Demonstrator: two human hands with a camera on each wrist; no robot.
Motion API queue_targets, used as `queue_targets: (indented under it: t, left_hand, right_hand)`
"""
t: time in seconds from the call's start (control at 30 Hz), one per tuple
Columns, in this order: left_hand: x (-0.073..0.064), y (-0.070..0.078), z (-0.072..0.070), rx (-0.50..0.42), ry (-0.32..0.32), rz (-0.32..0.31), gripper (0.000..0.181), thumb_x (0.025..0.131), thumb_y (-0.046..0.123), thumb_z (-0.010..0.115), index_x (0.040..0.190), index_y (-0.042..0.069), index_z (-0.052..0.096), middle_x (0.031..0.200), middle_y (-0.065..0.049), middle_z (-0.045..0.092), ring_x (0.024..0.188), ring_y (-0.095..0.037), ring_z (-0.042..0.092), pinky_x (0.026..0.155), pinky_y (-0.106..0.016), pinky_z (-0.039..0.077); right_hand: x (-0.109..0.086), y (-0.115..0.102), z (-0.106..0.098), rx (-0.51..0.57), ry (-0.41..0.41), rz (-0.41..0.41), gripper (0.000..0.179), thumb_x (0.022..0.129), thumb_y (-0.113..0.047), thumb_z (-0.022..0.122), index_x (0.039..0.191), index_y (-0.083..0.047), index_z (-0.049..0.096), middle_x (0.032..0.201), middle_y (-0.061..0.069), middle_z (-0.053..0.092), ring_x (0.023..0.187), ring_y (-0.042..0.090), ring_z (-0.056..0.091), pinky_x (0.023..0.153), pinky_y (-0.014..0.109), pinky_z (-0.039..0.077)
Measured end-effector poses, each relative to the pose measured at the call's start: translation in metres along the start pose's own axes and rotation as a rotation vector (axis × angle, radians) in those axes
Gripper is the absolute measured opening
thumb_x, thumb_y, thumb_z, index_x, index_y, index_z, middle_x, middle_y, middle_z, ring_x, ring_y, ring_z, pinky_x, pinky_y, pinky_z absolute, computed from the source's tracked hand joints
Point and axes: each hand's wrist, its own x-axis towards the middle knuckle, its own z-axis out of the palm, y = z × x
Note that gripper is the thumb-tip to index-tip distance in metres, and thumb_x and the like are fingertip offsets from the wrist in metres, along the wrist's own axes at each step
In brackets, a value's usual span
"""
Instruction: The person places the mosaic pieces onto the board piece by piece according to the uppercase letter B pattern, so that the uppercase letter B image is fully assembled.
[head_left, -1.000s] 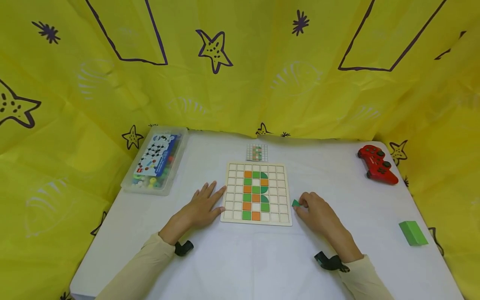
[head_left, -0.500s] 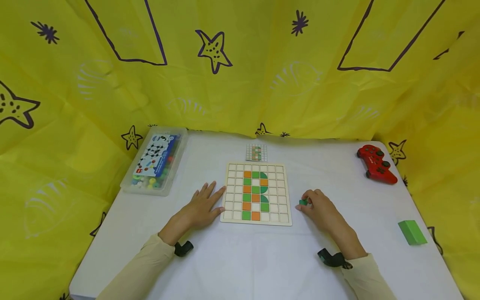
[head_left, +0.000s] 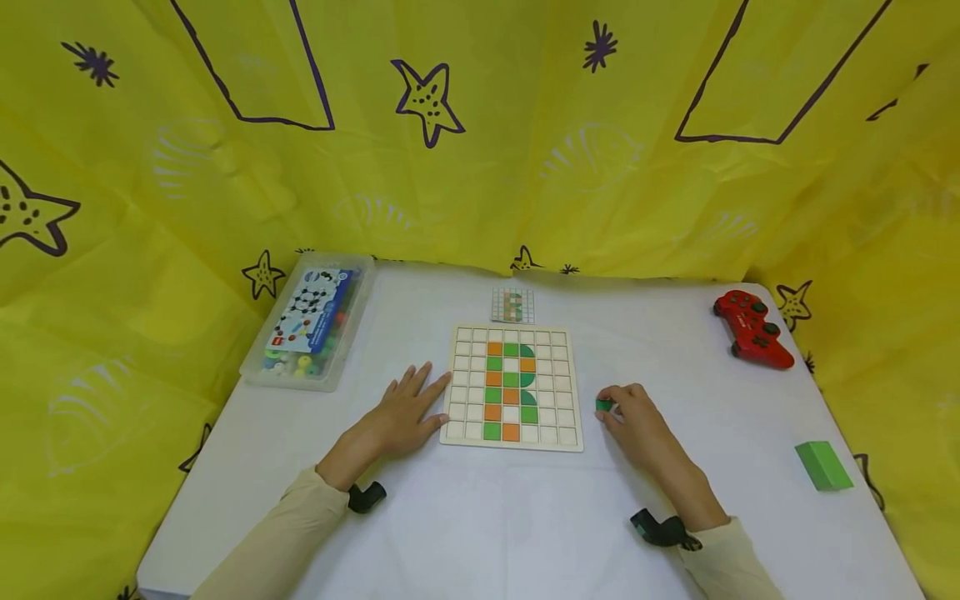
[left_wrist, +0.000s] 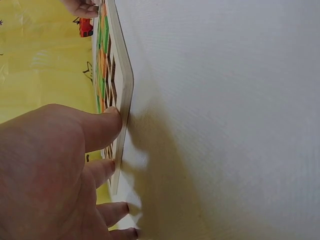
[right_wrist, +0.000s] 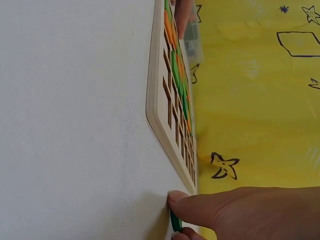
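A square wooden grid board (head_left: 558, 392) lies on the white table, its middle cells filled with orange, green and dark green tiles in the shape of a letter R. To its left, my left hand (head_left: 402, 421) lies with fingers spread; in the left wrist view its thumb and index finger touch the board's edge. Just right of the board, my right hand (head_left: 636, 423) pinches a small dark green tile (head_left: 603, 405) between thumb and fingers. In the right wrist view that tile (right_wrist: 175, 221) shows edge-on, partly hidden by the fingers.
A small pattern card (head_left: 513, 306) lies behind the board. At the back left sits a clear plastic box (head_left: 352, 329) of colourful pieces. A red game controller (head_left: 752, 329) and a green block (head_left: 824, 466) are on the right. A yellow curtain (head_left: 480, 192) hangs behind the table.
My right hand has shifted slightly right, away from the board, with the green tile turned in its fingers. My left hand stays at the board's left edge.
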Motion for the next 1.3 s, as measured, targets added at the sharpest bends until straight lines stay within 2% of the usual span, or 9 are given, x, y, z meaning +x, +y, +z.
queue_targets:
  t: [0.27,0.5,0.63,0.73,0.93,1.17,1.3]
  left_hand:
    - [0.0,-0.002,0.002,0.008,-0.008,-0.005,0.069,0.111,0.045,0.048,0.171,0.02,0.021,0.176,-0.02,0.009,0.162,-0.046,0.005,0.128,-0.067,0.012]
    - [0.0,-0.001,0.001,0.007,-0.003,-0.006,0.069,0.112,0.044,0.048,0.171,0.02,0.022,0.176,-0.021,0.009,0.162,-0.046,0.004,0.127,-0.067,0.011]
    - [0.001,-0.001,0.002,0.011,-0.001,0.003,0.069,0.112,0.044,0.048,0.17,0.019,0.022,0.176,-0.022,0.009,0.162,-0.047,0.005,0.127,-0.067,0.012]
    - [0.002,-0.002,0.003,0.017,-0.003,0.002,0.069,0.112,0.045,0.048,0.171,0.02,0.021,0.176,-0.021,0.009,0.162,-0.046,0.005,0.128,-0.067,0.012]
    - [0.002,-0.001,0.004,0.012,-0.001,0.004,0.069,0.112,0.045,0.048,0.17,0.02,0.022,0.176,-0.021,0.009,0.162,-0.046,0.005,0.128,-0.067,0.012]
    - [0.002,-0.001,0.003,0.012,0.002,0.001,0.069,0.112,0.044,0.048,0.17,0.02,0.022,0.176,-0.021,0.009,0.162,-0.046,0.005,0.128,-0.066,0.012]
    - [0.002,-0.001,0.003,0.012,0.005,0.003,0.069,0.112,0.044,0.048,0.17,0.02,0.022,0.176,-0.021,0.009,0.162,-0.046,0.005,0.128,-0.067,0.011]
  right_hand:
    - [-0.01,-0.004,0.009,0.05,-0.001,-0.013,0.025,0.102,-0.009,0.07,0.125,-0.001,0.066,0.119,0.017,0.056,0.11,0.032,0.061,0.091,0.048,0.053]
    - [-0.015,-0.023,0.026,0.084,0.015,-0.088,0.025,0.098,-0.008,0.075,0.121,-0.005,0.07,0.114,0.008,0.057,0.1,0.02,0.058,0.086,0.035,0.053]
    - [-0.018,-0.04,0.039,0.09,-0.006,-0.138,0.023,0.094,-0.005,0.078,0.117,-0.007,0.072,0.109,0.003,0.057,0.098,0.015,0.058,0.084,0.028,0.054]
    - [-0.019,-0.051,0.048,0.086,-0.034,-0.144,0.025,0.093,-0.004,0.079,0.116,-0.009,0.071,0.108,0.001,0.056,0.097,0.014,0.056,0.082,0.026,0.054]
    - [-0.017,-0.065,0.056,0.087,-0.059,-0.133,0.026,0.092,-0.006,0.081,0.115,-0.012,0.068,0.107,-0.002,0.056,0.097,0.013,0.055,0.084,0.027,0.055]
    - [-0.013,-0.071,0.055,0.094,-0.077,-0.237,0.015,0.094,-0.005,0.079,0.106,-0.011,0.072,0.108,-0.002,0.058,0.1,0.016,0.063,0.09,0.031,0.057]
    - [-0.01,-0.074,0.056,0.083,-0.082,-0.238,0.014,0.094,-0.008,0.079,0.106,-0.013,0.073,0.107,-0.003,0.058,0.098,0.015,0.063,0.089,0.031,0.057]
